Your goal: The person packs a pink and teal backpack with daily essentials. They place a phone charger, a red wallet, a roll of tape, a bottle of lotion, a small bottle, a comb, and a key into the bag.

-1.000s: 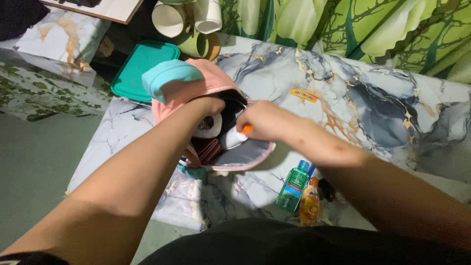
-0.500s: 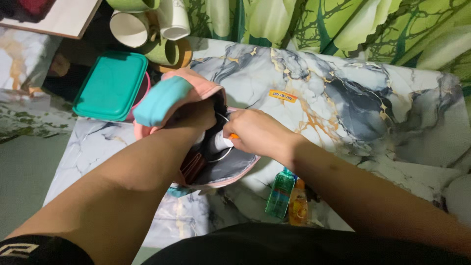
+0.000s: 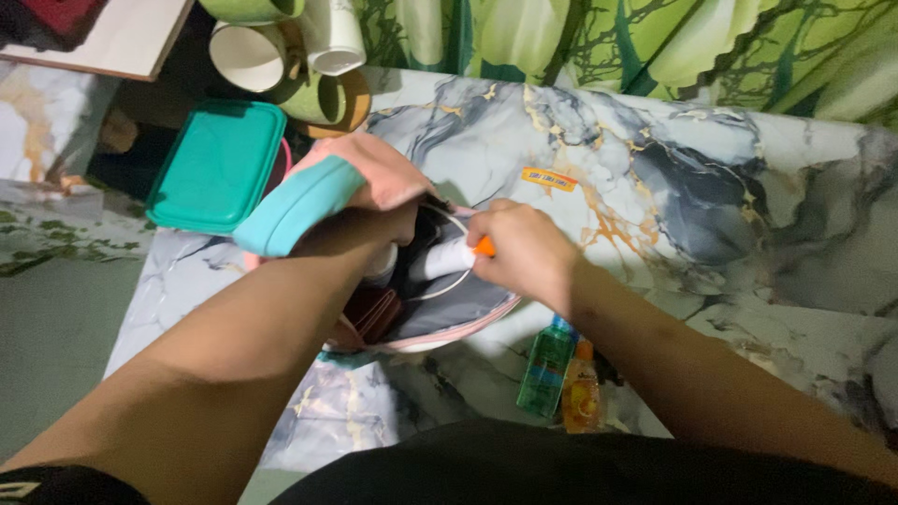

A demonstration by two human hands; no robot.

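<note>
Two small bottles stand nearest the camera at the lower middle of the frame, a green bottle (image 3: 546,367) and an orange bottle (image 3: 582,396), touching each other on the marble-patterned table (image 3: 711,178), just below the person's right forearm. A sweep of that arm could well tip them, since both look narrow and upright.

Just beyond them, at the centre of the frame, lies the pink pouch (image 3: 374,178) with its mouth gaping and a grey lining showing. The right hand (image 3: 524,251) is closed around a white tube with an orange cap (image 3: 451,256), the cap end in the fingers and the body pointing into the opening. The left hand (image 3: 369,229) is sunk into the pouch under the folded-back flap with its teal trim (image 3: 292,206); whether its fingers are curled or spread cannot be told, as the flap hides them. A dark red wallet-like thing (image 3: 374,310) sits at the pouch's near edge, with something white beside the left wrist. The pouch looks crowded, so the tube may snag on the thin white cord across the opening, or push the wallet out over the rim.

Farther off, in the upper left, a teal lidded box (image 3: 217,164) lies beside the pouch, and behind it several cups (image 3: 245,54) lie on their sides.
</note>
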